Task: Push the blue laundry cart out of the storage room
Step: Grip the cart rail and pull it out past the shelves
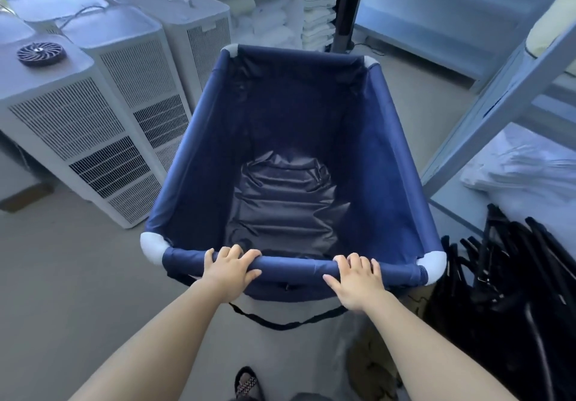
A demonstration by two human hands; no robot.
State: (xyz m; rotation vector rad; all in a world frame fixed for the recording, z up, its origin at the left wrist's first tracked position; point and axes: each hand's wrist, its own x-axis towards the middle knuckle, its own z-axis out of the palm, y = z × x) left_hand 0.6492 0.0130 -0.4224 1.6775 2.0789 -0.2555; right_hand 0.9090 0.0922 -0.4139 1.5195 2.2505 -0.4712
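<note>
The blue laundry cart (193,163) fills the middle of the head view, a deep fabric bin with white corner joints and nothing inside but its dark creased lining. My left hand (229,269) grips the near top rail left of centre. My right hand (355,279) grips the same rail right of centre, fingers curled over it. A black strap hangs in a loop under the near rail.
Tall white vented appliance units (93,138) line the left side, close to the cart. A metal shelf frame (498,101) with white linen stands on the right. Black folded items (514,291) lean by the cart's near right corner. Stacked white towels (280,17) lie on shelves ahead.
</note>
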